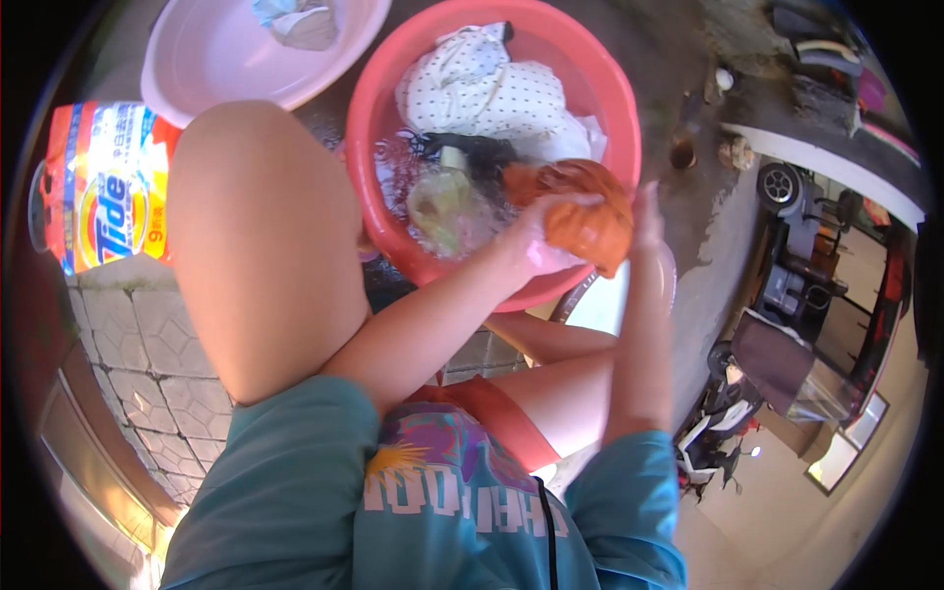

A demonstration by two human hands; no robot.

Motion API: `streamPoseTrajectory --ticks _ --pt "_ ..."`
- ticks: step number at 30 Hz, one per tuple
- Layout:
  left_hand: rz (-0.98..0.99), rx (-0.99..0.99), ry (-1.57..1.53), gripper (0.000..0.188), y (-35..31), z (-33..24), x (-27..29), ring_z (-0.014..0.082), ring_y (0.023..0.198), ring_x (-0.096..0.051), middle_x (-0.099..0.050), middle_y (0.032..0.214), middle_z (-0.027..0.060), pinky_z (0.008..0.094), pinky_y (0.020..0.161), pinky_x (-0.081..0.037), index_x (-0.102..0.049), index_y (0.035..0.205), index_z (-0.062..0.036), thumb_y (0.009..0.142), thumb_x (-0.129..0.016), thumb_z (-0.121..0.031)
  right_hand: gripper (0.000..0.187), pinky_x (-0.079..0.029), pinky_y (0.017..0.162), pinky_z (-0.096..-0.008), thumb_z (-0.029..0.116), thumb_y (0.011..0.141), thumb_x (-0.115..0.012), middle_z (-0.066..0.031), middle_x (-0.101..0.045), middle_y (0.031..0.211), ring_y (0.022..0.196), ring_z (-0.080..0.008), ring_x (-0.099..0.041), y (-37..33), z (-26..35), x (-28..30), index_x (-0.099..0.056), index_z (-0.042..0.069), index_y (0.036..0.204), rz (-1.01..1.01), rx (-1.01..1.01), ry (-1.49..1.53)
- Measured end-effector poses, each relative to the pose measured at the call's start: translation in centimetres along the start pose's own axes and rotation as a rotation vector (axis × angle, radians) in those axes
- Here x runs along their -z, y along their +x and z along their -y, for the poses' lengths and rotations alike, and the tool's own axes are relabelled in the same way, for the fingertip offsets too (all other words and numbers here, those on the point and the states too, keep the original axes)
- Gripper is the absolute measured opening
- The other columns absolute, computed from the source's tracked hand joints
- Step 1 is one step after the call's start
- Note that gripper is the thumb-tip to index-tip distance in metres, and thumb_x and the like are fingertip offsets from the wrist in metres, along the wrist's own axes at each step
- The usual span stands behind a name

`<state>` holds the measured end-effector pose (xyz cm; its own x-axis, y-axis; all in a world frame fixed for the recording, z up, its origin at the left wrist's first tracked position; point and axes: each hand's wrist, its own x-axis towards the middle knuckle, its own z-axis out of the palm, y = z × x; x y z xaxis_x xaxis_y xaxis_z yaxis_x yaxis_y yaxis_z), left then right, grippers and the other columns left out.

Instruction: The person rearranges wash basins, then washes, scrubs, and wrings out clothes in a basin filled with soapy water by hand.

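Observation:
A bunched wet orange cloth [595, 228] is held over the right rim of a red basin [629, 108]. My left hand [543, 241] is closed around its left side, thumb along the top. From the right, my right hand [646, 218] presses against the cloth, slightly blurred, its fingers partly hidden. Inside the basin, a white dotted garment [482, 93] lies heaped toward the far side. Below it are a dark cloth [477, 152] and a pale yellow-green cloth [442, 208] in sudsy water.
A pale pink basin [265, 84] with light blue and grey cloth [300, 22] stands at the far left. Left of my knee is an orange detergent bag [113, 187]. Close to the red basin's lower right sits a white round container [602, 300]. Parked vehicles [777, 265] stand farther right.

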<state>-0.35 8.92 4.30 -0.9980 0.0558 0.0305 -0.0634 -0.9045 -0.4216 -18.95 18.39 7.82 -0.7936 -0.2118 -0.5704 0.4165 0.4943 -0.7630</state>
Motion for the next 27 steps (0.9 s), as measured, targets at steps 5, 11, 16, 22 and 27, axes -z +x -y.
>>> streamPoseTrajectory --ticks 5,11,16,22,27 --pt "0.030 -0.141 -0.170 0.046 -0.9 1.4 -5.0 0.0274 0.115 -0.052 -0.055 0.120 0.0150 0.0475 0.098 -0.040 -0.049 0.122 -0.0017 0.087 -0.057 -0.030 0.058 -0.029 0.101 -0.0609 0.052 0.092 -0.044 -0.0173 -0.040 0.138 0.127 -0.0435 -0.035 -5.9 -11.2 -7.8 -0.039 0.015 0.136 0.338 -0.147 0.874" --pt "0.229 -0.205 -0.075 0.043 -2.2 5.1 -8.1 0.0241 0.111 -0.052 -0.055 0.115 0.0095 0.0456 0.102 -0.036 -0.047 0.122 -0.0084 0.093 -0.039 -0.039 0.053 -0.023 0.100 -0.0700 0.046 0.093 -0.044 -0.0170 -0.024 0.146 0.131 -0.0560 -0.016 -5.6 -12.1 -15.6 -0.034 0.018 0.137 0.701 0.083 1.723" --pt "0.215 -0.167 -0.381 0.052 -4.3 5.1 -7.1 0.0219 0.110 -0.052 -0.051 0.123 0.0080 0.0440 0.102 -0.036 -0.039 0.133 -0.0100 0.093 -0.042 -0.042 0.052 -0.040 0.096 -0.0560 0.046 0.090 -0.049 -0.0192 -0.048 0.123 0.117 -0.0435 -0.043 -6.7 -4.9 -12.7 -0.046 0.007 0.124 0.812 0.375 1.543" --pt "-0.144 0.250 -0.252 0.047 -6.8 1.0 -9.2 0.0240 0.100 -0.057 -0.057 0.110 0.0111 0.0432 0.090 -0.045 -0.045 0.126 -0.0034 0.090 -0.053 -0.034 0.039 -0.053 0.074 -0.0408 0.040 0.088 -0.057 -0.0129 -0.061 0.091 0.083 -0.0274 -0.061 -7.2 1.0 -6.3 -0.055 0.004 0.103 0.560 0.300 1.254" --pt "-0.429 0.313 1.225 0.045 -5.0 0.9 -13.8 0.0273 0.088 -0.063 -0.063 0.094 0.0137 0.0428 0.077 -0.053 -0.052 0.116 -0.0015 0.083 -0.067 -0.027 0.037 -0.055 0.069 -0.0397 0.016 0.078 -0.071 -0.0107 -0.062 0.092 0.078 -0.0248 -0.063 -8.3 6.2 -3.4 -0.054 0.001 0.106 0.630 0.151 0.697"
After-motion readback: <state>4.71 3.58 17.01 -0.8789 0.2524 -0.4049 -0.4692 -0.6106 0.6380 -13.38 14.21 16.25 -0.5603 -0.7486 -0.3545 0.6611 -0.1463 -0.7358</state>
